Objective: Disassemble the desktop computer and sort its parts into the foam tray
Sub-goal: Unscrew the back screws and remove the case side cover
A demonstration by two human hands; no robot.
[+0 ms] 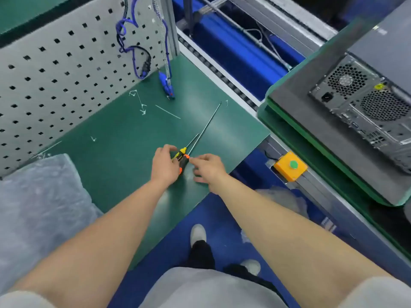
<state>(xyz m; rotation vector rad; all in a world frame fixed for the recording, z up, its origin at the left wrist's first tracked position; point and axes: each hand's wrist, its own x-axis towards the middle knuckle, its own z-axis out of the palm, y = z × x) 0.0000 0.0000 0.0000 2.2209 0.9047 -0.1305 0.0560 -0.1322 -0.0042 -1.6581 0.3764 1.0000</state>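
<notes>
On the green table (120,156), near its front right corner, the left hand (164,163) curls round a yellow-handled screwdriver (182,150) and the right hand (208,167) pinches an orange-and-black screwdriver (184,162), likely picking tools for the desktop computer (367,103) standing on the conveyor (222,74) beyond the right edge.

L forearm (106,221) bare, reaching fwd from near left | L hand (164,165) palm down, fingers curled on yellow screwdriver (181,151) handle | R forearm (266,218) bare, from near right | R hand (208,168) fingertips pinch orange screwdriver (184,158) collar | hands close together
</notes>
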